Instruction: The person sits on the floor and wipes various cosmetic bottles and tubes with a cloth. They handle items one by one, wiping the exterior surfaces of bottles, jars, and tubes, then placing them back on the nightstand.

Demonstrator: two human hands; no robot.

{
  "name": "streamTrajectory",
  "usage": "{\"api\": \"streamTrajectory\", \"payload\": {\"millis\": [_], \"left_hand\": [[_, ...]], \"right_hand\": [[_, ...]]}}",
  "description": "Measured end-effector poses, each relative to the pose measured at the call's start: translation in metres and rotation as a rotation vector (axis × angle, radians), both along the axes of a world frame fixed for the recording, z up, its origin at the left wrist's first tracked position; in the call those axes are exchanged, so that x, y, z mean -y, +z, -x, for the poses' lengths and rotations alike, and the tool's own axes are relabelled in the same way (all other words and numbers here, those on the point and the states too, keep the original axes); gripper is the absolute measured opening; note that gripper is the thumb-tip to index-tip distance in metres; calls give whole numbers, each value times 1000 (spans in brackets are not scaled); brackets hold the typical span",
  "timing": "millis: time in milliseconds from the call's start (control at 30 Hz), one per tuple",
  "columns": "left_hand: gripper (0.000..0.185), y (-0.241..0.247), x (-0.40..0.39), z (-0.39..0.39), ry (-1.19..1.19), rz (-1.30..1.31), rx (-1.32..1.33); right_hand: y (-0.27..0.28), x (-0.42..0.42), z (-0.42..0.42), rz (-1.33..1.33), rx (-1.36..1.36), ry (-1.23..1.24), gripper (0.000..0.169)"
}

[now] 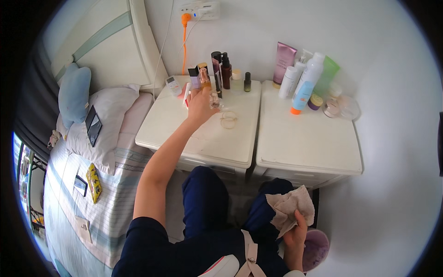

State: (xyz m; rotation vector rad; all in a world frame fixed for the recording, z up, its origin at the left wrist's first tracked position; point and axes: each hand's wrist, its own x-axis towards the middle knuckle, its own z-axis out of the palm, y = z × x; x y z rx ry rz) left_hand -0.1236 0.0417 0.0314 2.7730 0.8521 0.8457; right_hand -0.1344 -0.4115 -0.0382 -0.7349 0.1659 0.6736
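Observation:
My left hand (pixel 200 106) reaches over the left white nightstand (pixel 193 138), among the cosmetics. Its fingertips are at an amber bottle with a rose-gold cap (pixel 204 78), and a small clear glass bottle (pixel 214 99) is by the thumb. Whether the fingers grip either bottle cannot be told. A white tube (pixel 187 91) lies just left of the hand. In front of it, thin bangle-like rings (pixel 228 119) rest on the nightstand top. Over my right knee, my right hand (pixel 297 232) holds a crumpled beige cloth (pixel 290 209).
Dark pump bottles (pixel 226 71) and a white remote control (pixel 173 86) stand or lie along the back. The right nightstand (pixel 308 145) carries several tubes and jars beside the wall. A pink bin (pixel 317 247) is below my right hand. At left is a bed (pixel 107 194).

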Motion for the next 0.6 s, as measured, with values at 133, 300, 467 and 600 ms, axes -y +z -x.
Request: {"api": "streamTrajectory", "payload": {"millis": [133,300,467,600], "left_hand": [[69,-7,-1,-2,-69,-24,52],[64,-8,12,7,-209,-30,301],[59,52,81,36,-674,1188,751],[62,32,127,63,-862,1419,672]], "right_hand": [[1,4,5,5,-33,-19,44],[12,-8,6,-46,2,16,45],[28,-29,-6,-92,100,11,46],[37,-75,-11,176,688,83,41]]}}
